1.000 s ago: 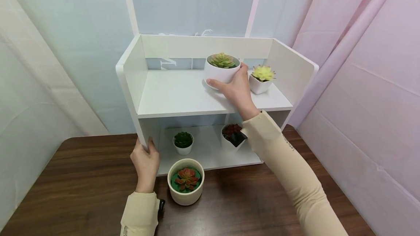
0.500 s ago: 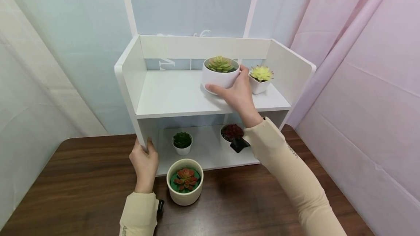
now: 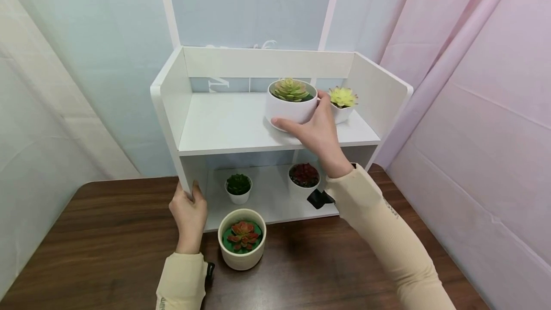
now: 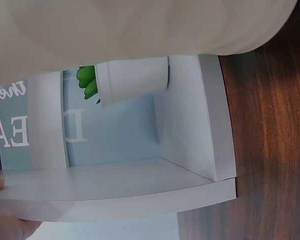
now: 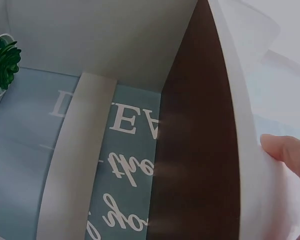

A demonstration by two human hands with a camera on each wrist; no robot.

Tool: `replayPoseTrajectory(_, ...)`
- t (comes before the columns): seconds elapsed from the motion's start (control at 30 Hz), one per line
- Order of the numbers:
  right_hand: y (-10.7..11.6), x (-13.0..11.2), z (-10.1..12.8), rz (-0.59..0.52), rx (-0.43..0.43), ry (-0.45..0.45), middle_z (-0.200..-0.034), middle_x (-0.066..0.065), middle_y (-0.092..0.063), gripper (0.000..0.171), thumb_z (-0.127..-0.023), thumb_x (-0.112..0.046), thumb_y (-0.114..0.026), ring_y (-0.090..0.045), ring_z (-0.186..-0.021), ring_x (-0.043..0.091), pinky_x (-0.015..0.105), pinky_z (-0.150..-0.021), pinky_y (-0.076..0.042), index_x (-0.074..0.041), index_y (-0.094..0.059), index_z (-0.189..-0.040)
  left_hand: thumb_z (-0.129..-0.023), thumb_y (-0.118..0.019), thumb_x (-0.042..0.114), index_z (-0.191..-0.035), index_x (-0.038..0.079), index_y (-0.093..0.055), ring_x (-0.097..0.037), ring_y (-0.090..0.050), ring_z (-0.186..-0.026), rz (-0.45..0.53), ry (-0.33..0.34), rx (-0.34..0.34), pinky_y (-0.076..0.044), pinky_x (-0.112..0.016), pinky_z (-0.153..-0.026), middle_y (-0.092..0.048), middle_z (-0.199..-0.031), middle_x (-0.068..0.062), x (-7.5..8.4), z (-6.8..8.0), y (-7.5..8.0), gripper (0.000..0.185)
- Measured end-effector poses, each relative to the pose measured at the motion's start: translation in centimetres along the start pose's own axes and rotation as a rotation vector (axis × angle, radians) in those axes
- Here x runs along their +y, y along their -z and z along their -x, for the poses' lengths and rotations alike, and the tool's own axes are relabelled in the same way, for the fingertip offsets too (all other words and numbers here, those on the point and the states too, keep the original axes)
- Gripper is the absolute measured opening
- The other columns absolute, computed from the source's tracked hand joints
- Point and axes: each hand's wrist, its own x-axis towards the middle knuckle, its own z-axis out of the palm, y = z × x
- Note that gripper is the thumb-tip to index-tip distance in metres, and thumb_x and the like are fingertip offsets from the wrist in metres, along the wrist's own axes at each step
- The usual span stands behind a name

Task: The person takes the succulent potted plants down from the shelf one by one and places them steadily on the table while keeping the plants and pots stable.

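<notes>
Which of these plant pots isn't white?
The cream pot, standing on the brown table in front of the shelf; the other four are white.

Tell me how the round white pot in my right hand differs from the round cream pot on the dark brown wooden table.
The round white pot is gripped by the right hand at the white upper shelf, while the round cream pot stands untouched on the dark brown wooden table. The white pot holds a pale green succulent, the cream pot a red succulent. Both are open-topped, each with one rosette-shaped plant.
</notes>
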Motion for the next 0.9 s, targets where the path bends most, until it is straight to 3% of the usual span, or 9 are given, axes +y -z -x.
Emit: replayPoseTrajectory(0.9, 1.7, -0.3, 4.0, -0.061, -0.012, 0.081, -0.128, 0.004, -0.052, 0.095, -0.064, -0.032, -0.089, -0.053, -0.112, 0.017, 0.037, -0.093, -0.043, -0.014, -0.030, -0.137, -0.096, -0.051, 0.003, -0.120, -0.008, -0.059, -0.048, -0.064, -0.093, 0.001, -0.009, -0.003, -0.050, -0.061, -0.072, -0.065, -0.107, -0.033, -0.2, -0.3, 0.3, 0.028)
